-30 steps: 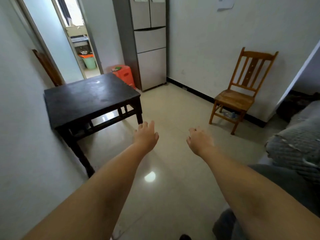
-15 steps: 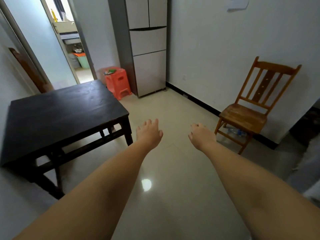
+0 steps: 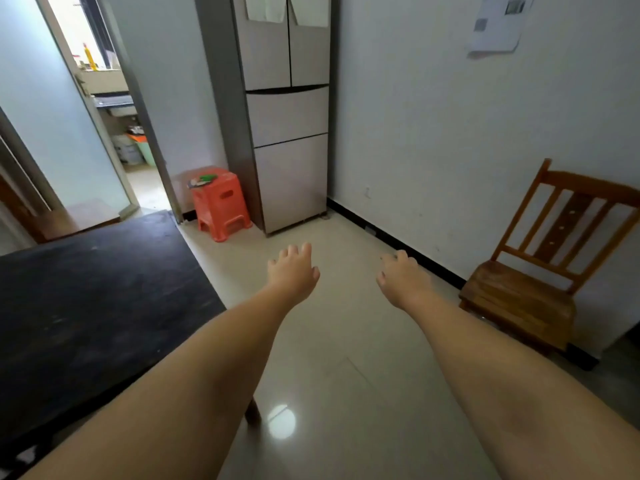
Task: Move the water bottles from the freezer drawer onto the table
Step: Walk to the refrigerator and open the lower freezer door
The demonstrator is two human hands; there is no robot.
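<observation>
A tall grey fridge (image 3: pixel 287 109) stands against the far wall, all its doors and both lower drawers (image 3: pixel 291 181) closed. No water bottles show. The dark wooden table (image 3: pixel 86 306) fills the left of the view. My left hand (image 3: pixel 294 271) and my right hand (image 3: pixel 401 278) stretch forward over the floor, fingers relaxed and holding nothing, well short of the fridge.
An orange plastic stool (image 3: pixel 221 206) sits left of the fridge, with small items on top. A wooden chair (image 3: pixel 540 271) stands by the right wall. An open doorway (image 3: pixel 117 126) leads to another room at the back left. Pale tiled floor runs ahead.
The view has moved closer to the fridge and the table now lies nearer on my left. Both arms stay stretched out with nothing in the hands.
</observation>
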